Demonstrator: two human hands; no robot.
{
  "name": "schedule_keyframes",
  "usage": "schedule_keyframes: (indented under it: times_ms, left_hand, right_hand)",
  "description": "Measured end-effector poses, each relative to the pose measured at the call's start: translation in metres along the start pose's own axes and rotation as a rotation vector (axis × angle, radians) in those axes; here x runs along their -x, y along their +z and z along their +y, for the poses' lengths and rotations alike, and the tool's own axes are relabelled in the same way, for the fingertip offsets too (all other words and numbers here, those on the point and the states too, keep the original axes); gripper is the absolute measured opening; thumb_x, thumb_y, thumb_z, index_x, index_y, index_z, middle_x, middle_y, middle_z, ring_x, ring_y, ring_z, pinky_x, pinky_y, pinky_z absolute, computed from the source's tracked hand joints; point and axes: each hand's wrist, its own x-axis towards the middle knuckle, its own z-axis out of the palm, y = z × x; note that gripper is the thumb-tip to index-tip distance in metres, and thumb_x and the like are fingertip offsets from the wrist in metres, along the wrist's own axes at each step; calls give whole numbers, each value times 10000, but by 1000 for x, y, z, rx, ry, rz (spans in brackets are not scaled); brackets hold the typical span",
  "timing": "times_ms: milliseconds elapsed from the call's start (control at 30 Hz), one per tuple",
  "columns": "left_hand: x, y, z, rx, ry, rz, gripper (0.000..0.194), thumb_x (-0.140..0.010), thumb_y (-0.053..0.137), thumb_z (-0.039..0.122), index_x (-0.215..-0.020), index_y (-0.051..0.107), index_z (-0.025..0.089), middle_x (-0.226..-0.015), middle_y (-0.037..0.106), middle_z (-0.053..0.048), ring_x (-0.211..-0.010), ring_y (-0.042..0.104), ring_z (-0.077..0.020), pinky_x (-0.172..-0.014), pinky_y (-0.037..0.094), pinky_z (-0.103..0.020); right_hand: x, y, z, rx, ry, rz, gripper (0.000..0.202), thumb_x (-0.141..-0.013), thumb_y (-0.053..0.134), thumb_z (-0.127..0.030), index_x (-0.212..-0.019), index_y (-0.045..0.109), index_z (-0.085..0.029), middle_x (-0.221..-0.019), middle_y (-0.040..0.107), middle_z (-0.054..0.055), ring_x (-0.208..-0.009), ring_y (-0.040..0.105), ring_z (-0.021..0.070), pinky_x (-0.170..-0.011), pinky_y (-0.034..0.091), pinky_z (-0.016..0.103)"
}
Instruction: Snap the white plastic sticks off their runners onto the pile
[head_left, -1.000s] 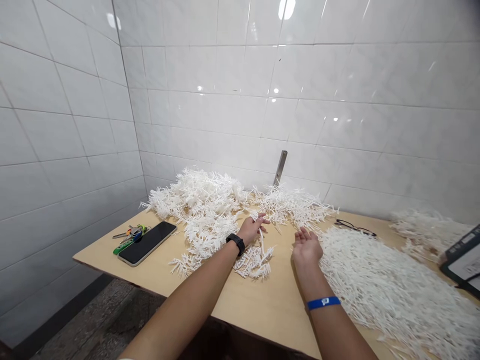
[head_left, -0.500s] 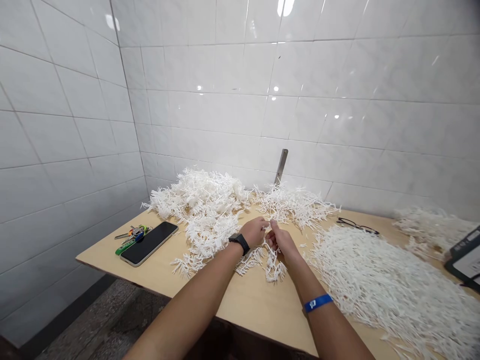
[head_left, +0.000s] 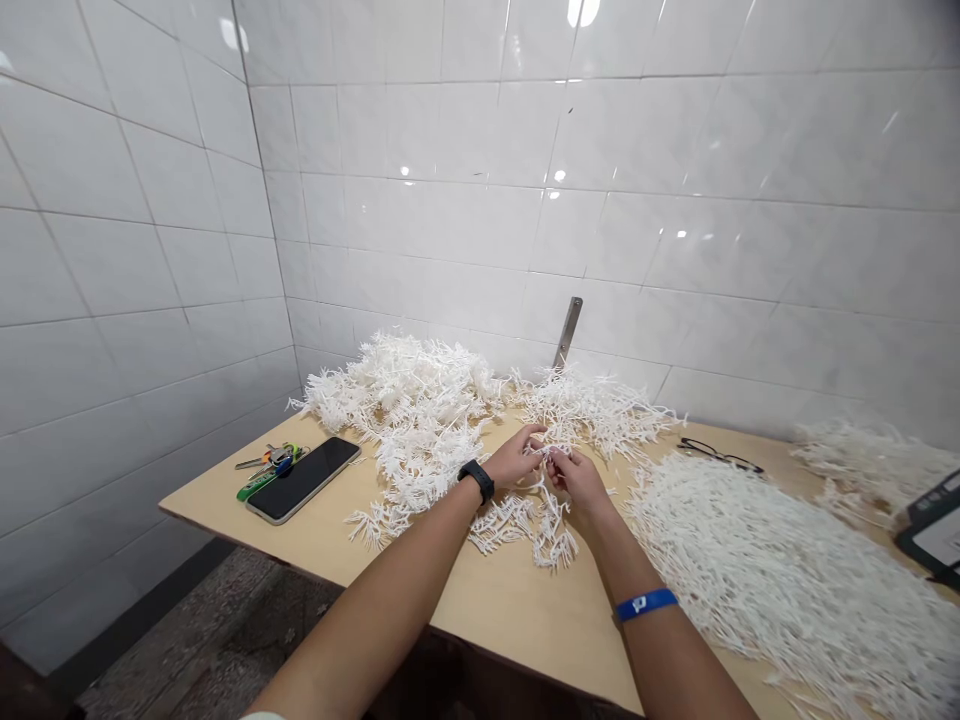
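My left hand, with a black watch on its wrist, is over the middle of the table with its fingers curled round the end of a white branched strand. Close beside it, my right hand pinches the same strand between thumb and fingertips. The strand looks like thin plastic twigs. Below the hands hangs a cluster of white branched strands, its lower end on the table. A large tangled heap of these strands lies to the left, and a smaller heap lies behind the hands.
On the wooden table, a phone and keys lie at left. A wide pile of short white pieces covers the right side, with eyeglasses behind it. A metal strip stands against the tiled wall.
My right hand has turned and its fingers have closed into a pinch. My left fingers have lifted and extended slightly. The whole view has shifted slightly.
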Motion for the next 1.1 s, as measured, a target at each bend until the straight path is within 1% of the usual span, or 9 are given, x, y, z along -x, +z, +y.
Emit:
schedule_keyframes:
  times_ms: [100, 233, 333, 467, 600, 767, 900, 967, 1100]
  left_hand:
    - [-4, 1, -1, 309, -148, 33, 432, -814, 537, 343, -1185, 532, 122, -690, 526, 9, -550, 443, -79, -576, 367, -229]
    - [-4, 2, -3, 326, -174, -13, 432, -771, 586, 525, -864, 632, 105, -610, 529, 1, -508, 403, -68, -523, 304, -226]
    - [-1, 1, -1, 249, -143, -9, 394, -727, 647, 503, -765, 650, 111, -615, 574, -16, -531, 426, -76, -537, 298, -233]
    - [2, 1, 4, 215, -88, 43, 329, -739, 650, 447, -750, 668, 118, -607, 588, -16, -574, 477, -102, -604, 353, -251]
    - [2, 4, 2, 266, -126, 25, 335, -725, 670, 450, -757, 641, 119, -580, 576, -10, -567, 510, -110, -609, 376, -253]
    - [0, 8, -4, 505, -198, -143, 477, -711, 633, 608, -785, 587, 139, -570, 555, -1, -541, 530, -110, -576, 399, -239]
    - [-3, 8, -10, 530, -293, -276, 570, -737, 528, 699, -760, 601, 134, -500, 494, 11, -550, 548, -123, -567, 408, -232]
    - [-4, 7, -13, 499, -285, -254, 566, -751, 518, 693, -780, 608, 135, -498, 486, 20, -537, 541, -118, -553, 402, -228]
    - [-6, 10, -19, 396, -217, -44, 563, -742, 525, 695, -708, 578, 135, -491, 494, 17, -465, 488, -94, -514, 378, -229]
  right_hand:
    - [0, 1, 0, -3, -29, 9, 430, -628, 735, -558, -650, 548, -172, -545, 524, -19, -477, 423, 94, -459, 322, 239]
    - [2, 9, -2, -15, -49, -80, 405, -632, 734, -539, -686, 564, -175, -522, 478, -40, -472, 390, 93, -442, 300, 234]
    - [4, 12, -2, -20, -26, -78, 411, -643, 722, -548, -651, 547, -176, -529, 490, -28, -473, 400, 95, -442, 302, 233]
    - [5, 11, 1, -30, 48, -83, 471, -693, 656, -623, -618, 537, -173, -528, 509, -1, -458, 412, 102, -433, 310, 246]
    - [1, 7, 5, 86, 65, -127, 500, -634, 705, -632, -588, 545, -160, -504, 497, -14, -434, 390, 88, -419, 280, 236]
    - [-3, 5, 7, 102, -27, -158, 490, -596, 730, -628, -623, 554, -171, -531, 528, -21, -444, 393, 92, -432, 291, 237]
    - [-2, 8, 9, 83, -93, -141, 472, -616, 714, -625, -592, 565, -178, -488, 498, -26, -442, 381, 101, -439, 299, 248]
    - [-2, 8, 11, 97, -74, -130, 477, -617, 707, -630, -573, 576, -173, -469, 495, -19, -431, 379, 105, -431, 291, 252]
    - [-4, 6, 10, 160, -37, -103, 468, -632, 699, -618, -564, 600, -166, -481, 521, -2, -428, 389, 110, -427, 281, 256]
